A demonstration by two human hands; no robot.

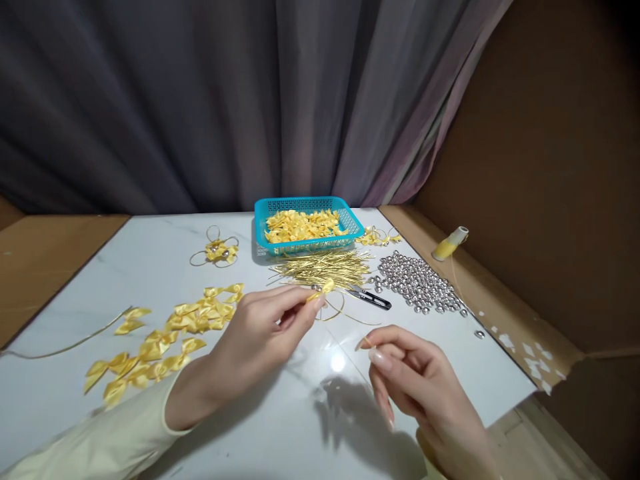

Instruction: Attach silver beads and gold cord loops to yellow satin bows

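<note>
My left hand [267,327] pinches a small yellow satin bow [328,287] between thumb and fingertips. A silver bead [316,288] shows beside the bow, and a loop of thin gold cord [342,308] hangs below it. To the right and nearer me, my right hand [415,383] has thumb and forefinger brought together on a fine yellow thread [368,342]; its other fingers are loosely curled. Where the thread runs between my hands is too faint to follow. Past my left fingertips lies a heap of short gold cords [323,267].
A blue basket [309,248] of yellow bows stands at the back. Loose bows [200,312] and a finished-looking cluster [220,252] lie left. Black-handled snips [374,298] and silver beads [415,280] lie right, with a yellow thread spool [450,244] on the cardboard.
</note>
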